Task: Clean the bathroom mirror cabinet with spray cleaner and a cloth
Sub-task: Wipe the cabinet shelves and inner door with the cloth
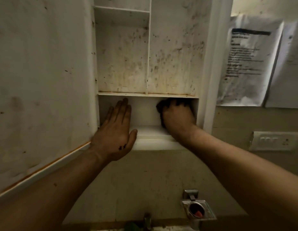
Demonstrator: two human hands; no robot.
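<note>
1. The mirror cabinet (171,64) stands open at 12 o'clock, its back panel streaked with stains. Its door (41,80) is swung out at 9 o'clock.
2. The left hand (116,129) lies flat with straight fingers at the left end of the bottom compartment and holds nothing.
3. At 3 o'clock from it, the right hand (176,115) is curled round a dark cloth (160,106) in the compartment's right corner. The shelf (145,94) sits close above the knuckles.
4. Papers (248,64) hang at 2 o'clock and a switch plate (275,140) is at 3 o'clock. A metal soap holder (197,210) and a tap (147,217) are at 6 o'clock.
</note>
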